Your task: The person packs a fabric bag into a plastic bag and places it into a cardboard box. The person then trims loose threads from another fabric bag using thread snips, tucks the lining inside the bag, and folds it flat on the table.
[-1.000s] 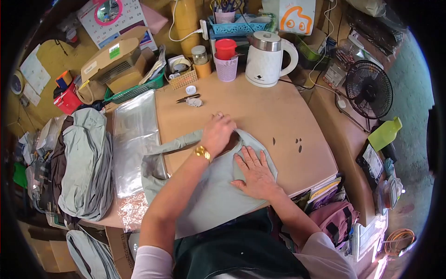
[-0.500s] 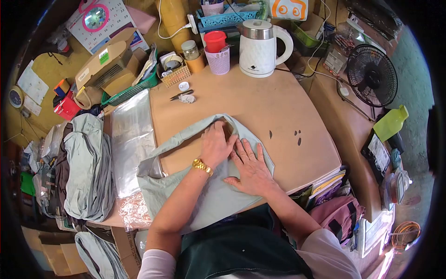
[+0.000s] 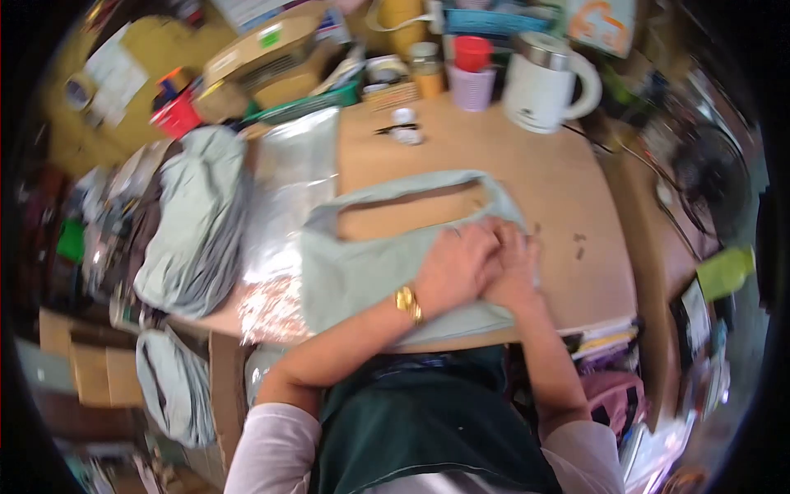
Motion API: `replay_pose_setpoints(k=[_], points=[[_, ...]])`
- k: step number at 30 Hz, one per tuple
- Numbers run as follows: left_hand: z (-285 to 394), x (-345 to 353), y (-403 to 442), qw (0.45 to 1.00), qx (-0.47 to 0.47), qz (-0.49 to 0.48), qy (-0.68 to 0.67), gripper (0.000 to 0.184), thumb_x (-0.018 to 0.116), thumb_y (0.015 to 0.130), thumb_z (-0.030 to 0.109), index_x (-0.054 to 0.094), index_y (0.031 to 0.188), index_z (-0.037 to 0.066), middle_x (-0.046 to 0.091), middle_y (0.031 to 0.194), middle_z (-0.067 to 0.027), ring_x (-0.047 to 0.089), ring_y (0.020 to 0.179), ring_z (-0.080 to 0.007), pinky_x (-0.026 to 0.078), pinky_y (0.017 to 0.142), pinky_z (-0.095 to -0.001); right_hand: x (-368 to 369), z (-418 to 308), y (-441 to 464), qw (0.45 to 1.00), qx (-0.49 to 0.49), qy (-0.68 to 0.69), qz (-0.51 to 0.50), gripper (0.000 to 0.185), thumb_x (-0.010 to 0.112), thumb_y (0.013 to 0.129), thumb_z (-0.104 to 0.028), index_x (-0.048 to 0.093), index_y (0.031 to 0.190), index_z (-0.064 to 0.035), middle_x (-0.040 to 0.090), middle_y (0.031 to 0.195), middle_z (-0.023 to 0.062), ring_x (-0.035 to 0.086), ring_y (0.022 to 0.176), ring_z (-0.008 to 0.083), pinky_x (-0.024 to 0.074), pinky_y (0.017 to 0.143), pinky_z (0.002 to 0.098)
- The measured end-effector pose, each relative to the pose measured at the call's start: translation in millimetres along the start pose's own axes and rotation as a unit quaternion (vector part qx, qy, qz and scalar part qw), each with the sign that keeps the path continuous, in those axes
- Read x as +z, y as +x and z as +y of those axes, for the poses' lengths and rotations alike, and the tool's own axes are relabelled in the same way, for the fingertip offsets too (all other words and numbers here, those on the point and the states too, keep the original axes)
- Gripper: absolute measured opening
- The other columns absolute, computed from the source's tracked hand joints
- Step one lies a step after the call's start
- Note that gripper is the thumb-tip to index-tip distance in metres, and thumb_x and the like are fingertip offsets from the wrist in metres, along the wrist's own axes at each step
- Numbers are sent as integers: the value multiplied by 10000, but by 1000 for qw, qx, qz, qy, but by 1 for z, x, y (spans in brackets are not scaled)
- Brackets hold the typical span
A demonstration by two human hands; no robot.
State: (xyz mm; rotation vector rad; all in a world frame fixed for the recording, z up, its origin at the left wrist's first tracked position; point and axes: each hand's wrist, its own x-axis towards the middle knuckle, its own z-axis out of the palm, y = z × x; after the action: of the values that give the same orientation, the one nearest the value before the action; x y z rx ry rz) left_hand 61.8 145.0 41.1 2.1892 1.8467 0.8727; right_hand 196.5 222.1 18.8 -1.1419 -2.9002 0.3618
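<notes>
A light grey-green cloth piece (image 3: 362,272) lies spread on the brown table, with a long opening near its far side that shows the tabletop. My left hand (image 3: 461,262), with a gold watch at the wrist, rests on the cloth's right part, its fingers bent together against my other hand. Beside it, my right hand (image 3: 512,265) lies on the cloth near its right edge. The fingers of both hands overlap and are blurred, so whether they pinch the cloth cannot be made out.
Clear plastic sheets (image 3: 288,189) lie left of the cloth, beside a pile of folded grey cloth (image 3: 193,222). Small black snips (image 3: 395,128), a pink cup (image 3: 471,87) and a white kettle (image 3: 535,86) stand or lie farther back. A fan (image 3: 712,177) is at the right.
My left hand has moved right and nearer, up against my right hand. The cloth's far band now lies flatter around the opening. The whole view has shifted and blurred.
</notes>
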Motion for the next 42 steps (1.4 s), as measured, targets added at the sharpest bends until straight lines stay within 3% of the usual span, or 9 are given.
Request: replay_pose_setpoints(k=[3,7,10,14,19,24,30,35,42], points=[[-34,-30,-76,987,12,-26,159,582,636,843,229,453,1370,63,457,1415,-191,404,1347,-342,287,1109,-530,25,27,8,994,-12,-38,100,1012,619,775,-658,296,1479,-7,242,1556,173,169,1456,355,119,1124,645],[-119,-98,-150,848,-326,74,410,711,609,874,377,372,1460,50,251,1563,-198,120,1460,-448,82,1129,-661,9,33,7,997,3,-29,77,1051,619,778,-667,239,1506,-11,166,1590,187,129,1472,375,78,1122,673],[-79,-134,-173,962,-208,118,134,746,660,835,439,398,1440,90,300,1517,-221,190,1432,-452,112,1131,-650,4,30,7,998,13,-48,35,1010,603,810,-646,229,1516,-28,151,1595,196,128,1470,391,66,1114,689],[-25,-107,-186,989,-95,-66,95,709,779,724,470,501,1294,152,460,1341,-153,450,1248,-378,291,1079,-522,-6,10,-15,990,7,-79,117,879,593,858,-586,267,1520,-107,191,1583,199,155,1454,428,83,1095,712],[-61,-83,-201,993,-86,2,81,282,672,565,50,522,784,145,491,887,-26,488,845,-248,354,757,-366,17,-5,-37,993,4,-65,97,797,607,863,-560,321,1509,-191,211,1580,188,169,1446,444,105,1088,717],[-57,-94,-211,984,-90,-66,138,216,674,648,67,558,811,147,517,932,-28,522,938,-249,372,843,-401,23,-5,-30,992,5,-60,110,777,615,861,-548,330,1507,-224,210,1581,187,170,1445,448,116,1089,714],[-101,-153,-303,924,-320,101,183,231,688,797,123,638,1023,118,595,1254,-17,513,1252,-241,251,1096,-588,2,-19,-8,992,70,-96,41,764,657,849,-485,371,1488,-179,253,1569,176,202,1447,419,119,1106,691],[-119,-163,-310,917,-236,264,185,103,694,788,80,638,875,84,661,1049,-40,587,1054,-255,300,1068,-506,-8,-188,22,928,-293,205,103,617,823,721,-306,536,1209,-63,472,1398,185,391,1337,375,221,1128,571],[-53,-179,-268,894,-177,384,149,184,668,777,74,635,950,18,628,965,-152,599,913,-365,467,793,-461,31,-333,94,831,-453,192,259,297,729,777,-206,598,995,-52,604,1103,110,531,1147,310,278,1078,579]])
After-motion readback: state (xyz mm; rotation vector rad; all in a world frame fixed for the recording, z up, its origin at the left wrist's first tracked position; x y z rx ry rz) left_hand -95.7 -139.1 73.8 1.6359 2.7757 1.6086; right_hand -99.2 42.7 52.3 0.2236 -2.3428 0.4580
